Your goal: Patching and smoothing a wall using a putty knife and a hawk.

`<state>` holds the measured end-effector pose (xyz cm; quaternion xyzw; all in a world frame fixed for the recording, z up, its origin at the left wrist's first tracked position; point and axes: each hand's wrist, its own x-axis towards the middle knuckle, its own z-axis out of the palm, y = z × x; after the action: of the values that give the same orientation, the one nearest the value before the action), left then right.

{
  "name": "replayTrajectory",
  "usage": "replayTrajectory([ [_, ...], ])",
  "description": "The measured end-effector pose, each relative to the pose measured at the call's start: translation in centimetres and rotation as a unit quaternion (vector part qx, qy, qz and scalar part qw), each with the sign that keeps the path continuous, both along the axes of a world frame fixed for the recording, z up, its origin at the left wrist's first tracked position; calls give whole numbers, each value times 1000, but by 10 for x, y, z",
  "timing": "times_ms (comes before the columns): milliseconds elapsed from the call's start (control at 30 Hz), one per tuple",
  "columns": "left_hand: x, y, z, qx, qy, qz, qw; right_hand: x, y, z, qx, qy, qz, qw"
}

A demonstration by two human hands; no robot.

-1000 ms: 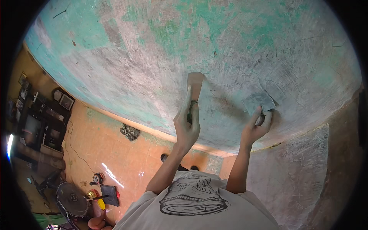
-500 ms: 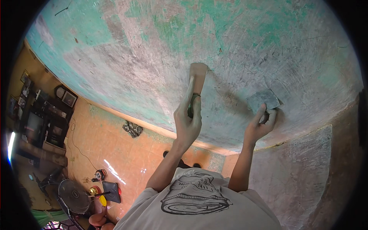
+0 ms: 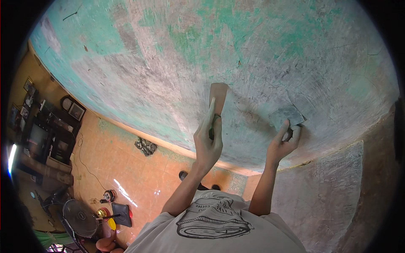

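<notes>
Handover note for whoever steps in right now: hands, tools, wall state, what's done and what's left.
Left hand: closed around the handle of a putty knife, blade flat against the wall.
Right hand: holds a small grey square plate up against the wall, right of the knife.
Done: much of the wall around the hands looks grey-white and scraped or skimmed.
Left: green patches show across the upper wall and at left and right; these look untreated.
Below: orange tiled floor with a fan and small items. The view looks down from well above it, so mind the footing.
</notes>
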<state>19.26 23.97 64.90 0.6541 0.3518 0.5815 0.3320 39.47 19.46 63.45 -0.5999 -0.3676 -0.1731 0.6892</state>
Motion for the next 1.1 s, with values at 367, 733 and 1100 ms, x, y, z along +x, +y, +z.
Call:
replayTrajectory([
  [367, -3, 4, 4, 38, 37, 15, 998, 0, -6, -1, -20, -11, -3, 1000],
  [733, -8, 5, 13, 43, 67, 28, 996, -1, -8, -2, -18, 2, 15, 1000],
  [1100, -5, 9, 18, 29, 38, 8, 999, 0, -4, -2, 1, 8, 12, 1000],
])
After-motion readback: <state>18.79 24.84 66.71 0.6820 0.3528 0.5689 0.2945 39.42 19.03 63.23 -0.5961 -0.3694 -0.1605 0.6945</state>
